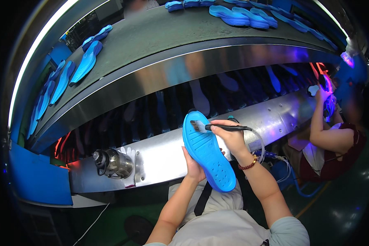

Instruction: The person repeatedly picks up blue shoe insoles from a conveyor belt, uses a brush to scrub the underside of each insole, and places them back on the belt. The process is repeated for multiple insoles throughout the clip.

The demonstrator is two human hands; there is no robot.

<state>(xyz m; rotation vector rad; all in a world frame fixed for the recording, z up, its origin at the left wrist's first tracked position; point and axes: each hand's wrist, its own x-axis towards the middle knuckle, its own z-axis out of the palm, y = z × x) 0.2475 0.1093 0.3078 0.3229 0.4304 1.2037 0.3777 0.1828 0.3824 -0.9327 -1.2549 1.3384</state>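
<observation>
A bright blue shoe sole (207, 153) is held up at a slant over my lap, its grooved and dimpled face toward me. My left hand (194, 167) grips its left edge near the middle, with some fingers hidden behind it. In my right hand (232, 141) is a black-handled brush (223, 128) with a pale hose running from its rear end. The brush's dark-tipped bristles rest on the upper, wider part of the sole. My right wrist wears a dark red bead bracelet (248, 163).
A metal ledge (162, 151) crosses ahead, carrying a dark see-through bottle (115, 163) and a white glove (129, 158). Above, a dark belt (151, 35) bears several blue soles (86, 61); more soles (199, 98) lie in the gap beneath. A co-worker (332, 139) sits at right.
</observation>
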